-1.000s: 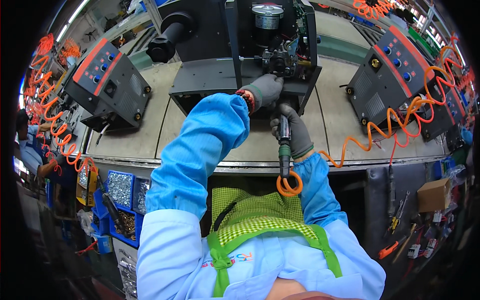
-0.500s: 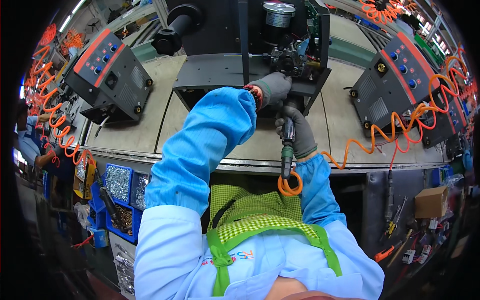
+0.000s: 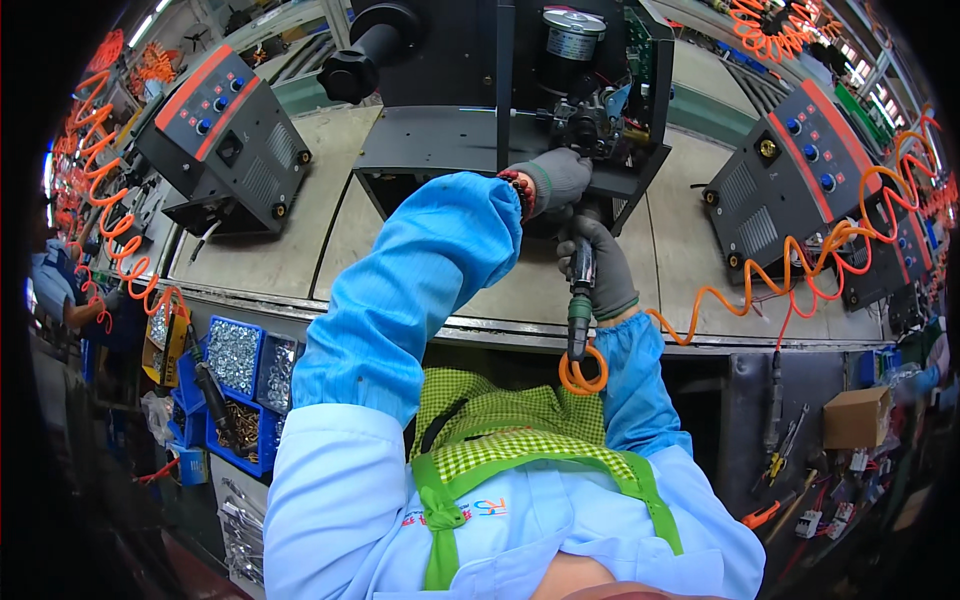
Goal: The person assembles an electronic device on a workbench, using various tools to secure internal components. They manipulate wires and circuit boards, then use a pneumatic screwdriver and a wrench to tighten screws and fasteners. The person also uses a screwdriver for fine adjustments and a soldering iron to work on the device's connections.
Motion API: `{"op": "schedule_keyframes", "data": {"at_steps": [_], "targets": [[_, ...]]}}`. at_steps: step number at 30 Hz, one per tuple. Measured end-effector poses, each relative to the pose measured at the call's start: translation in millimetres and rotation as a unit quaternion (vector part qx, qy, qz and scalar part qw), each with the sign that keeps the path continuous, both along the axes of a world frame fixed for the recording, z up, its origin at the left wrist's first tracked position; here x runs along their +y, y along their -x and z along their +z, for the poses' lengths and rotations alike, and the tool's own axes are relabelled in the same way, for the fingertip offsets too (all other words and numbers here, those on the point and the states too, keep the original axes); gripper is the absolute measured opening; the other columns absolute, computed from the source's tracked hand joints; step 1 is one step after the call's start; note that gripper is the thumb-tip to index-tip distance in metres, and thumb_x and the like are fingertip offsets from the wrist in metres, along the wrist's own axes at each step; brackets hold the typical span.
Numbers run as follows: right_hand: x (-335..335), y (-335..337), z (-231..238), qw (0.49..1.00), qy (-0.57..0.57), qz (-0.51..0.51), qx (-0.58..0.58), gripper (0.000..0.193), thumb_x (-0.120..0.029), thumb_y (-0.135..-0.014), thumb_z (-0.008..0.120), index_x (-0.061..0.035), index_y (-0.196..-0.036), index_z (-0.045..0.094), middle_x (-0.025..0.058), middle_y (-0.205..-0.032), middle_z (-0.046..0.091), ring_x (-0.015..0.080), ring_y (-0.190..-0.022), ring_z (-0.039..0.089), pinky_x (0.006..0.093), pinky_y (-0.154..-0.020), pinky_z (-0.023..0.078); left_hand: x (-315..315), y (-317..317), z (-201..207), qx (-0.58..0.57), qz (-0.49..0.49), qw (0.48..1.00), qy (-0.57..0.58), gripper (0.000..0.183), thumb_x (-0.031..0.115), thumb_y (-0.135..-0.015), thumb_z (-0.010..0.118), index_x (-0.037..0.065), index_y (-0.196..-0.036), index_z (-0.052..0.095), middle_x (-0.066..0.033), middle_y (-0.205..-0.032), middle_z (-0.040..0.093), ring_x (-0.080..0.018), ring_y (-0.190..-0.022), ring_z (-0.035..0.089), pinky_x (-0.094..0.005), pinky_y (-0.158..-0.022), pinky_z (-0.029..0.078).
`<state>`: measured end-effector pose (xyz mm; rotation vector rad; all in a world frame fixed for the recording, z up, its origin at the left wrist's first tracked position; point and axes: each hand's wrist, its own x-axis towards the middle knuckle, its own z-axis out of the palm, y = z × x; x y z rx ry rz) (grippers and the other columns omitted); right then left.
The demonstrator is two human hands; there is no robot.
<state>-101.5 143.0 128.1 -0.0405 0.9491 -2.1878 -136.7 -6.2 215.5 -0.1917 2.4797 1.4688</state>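
Observation:
My right hand [image 3: 608, 268], in a grey glove, is wrapped round an air screwdriver [image 3: 580, 285] whose front end points into the machine. An orange air hose [image 3: 583, 372] loops from the tool's near end. The gloved left hand [image 3: 560, 180] sits just above and left of it, fingers curled in at the machine's front edge; what they pinch is hidden. Both hands are at the dark metal housing [image 3: 430, 145], below a wire-feed mechanism [image 3: 585, 125] and a cylindrical motor [image 3: 573, 45]. The tool's tip is out of sight behind the gloves.
Grey welding machines with orange trim stand at left [image 3: 225, 140] and right [image 3: 800, 180]. Blue bins [image 3: 235, 357] of fasteners are at lower left. A coiled orange hose [image 3: 750, 290] crosses the bench at right. A cardboard box [image 3: 856, 418] and hand tools lie lower right. Another person works far left.
The whole view has shifted slightly, with the machine and bench a little lower and further right. Both hands keep nearly the same place at the housing, the screwdriver still in the right.

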Motion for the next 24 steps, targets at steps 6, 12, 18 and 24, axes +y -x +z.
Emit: {"op": "schedule_keyframes", "data": {"at_steps": [6, 12, 18, 24], "targets": [[0.4, 2.4, -0.8, 1.000, 0.015, 0.007, 0.006, 0.018, -0.027, -0.090, 0.060, -0.0106, -0.096, 0.056, 0.0024, -0.075, 0.059, 0.0088, -0.057, 0.058, 0.0210, -0.045, 0.049, -0.2, -1.4, 3.6, 0.003, -0.008, 1.000, 0.010, 0.038, 0.036, -0.099, 0.038, 0.002, -0.101, 0.055, -0.0100, -0.075, 0.058, -0.0214, -0.056, 0.059, -0.0343, -0.052, 0.050], [2.8, 6.8, -9.5, 0.999, 0.019, 0.036, 0.003, 0.024, -0.026, -0.092, 0.058, -0.0047, -0.103, 0.056, 0.0038, -0.085, 0.058, 0.0088, -0.065, 0.057, 0.0215, -0.050, 0.049, -16.7, 16.5, -30.9, 0.078, -0.053, 0.995, 0.018, 0.038, 0.036, -0.099, 0.038, 0.002, -0.102, 0.055, -0.0098, -0.075, 0.058, -0.0205, -0.055, 0.059, -0.0340, -0.053, 0.051], [5.0, 9.4, -12.3, 1.000, 0.010, 0.014, 0.006, 0.026, -0.027, -0.091, 0.059, -0.0043, -0.103, 0.056, 0.0035, -0.085, 0.059, 0.0088, -0.063, 0.057, 0.0214, -0.048, 0.049, 1.7, -5.1, 6.5, 0.001, -0.005, 1.000, -0.006, 0.038, 0.035, -0.099, 0.038, 0.002, -0.100, 0.055, -0.0091, -0.074, 0.059, -0.0204, -0.056, 0.060, -0.0340, -0.054, 0.051], [-1.0, -2.7, 5.5, 1.000, -0.007, -0.004, 0.020, 0.027, -0.029, -0.090, 0.060, -0.0048, -0.102, 0.056, 0.0035, -0.085, 0.059, 0.0097, -0.062, 0.058, 0.0214, -0.045, 0.048, -12.2, 15.0, -26.0, 0.060, -0.046, 0.996, 0.039, 0.037, 0.034, -0.098, 0.039, 0.001, -0.099, 0.055, -0.0104, -0.075, 0.059, -0.0231, -0.058, 0.061, -0.0356, -0.057, 0.053]]}}
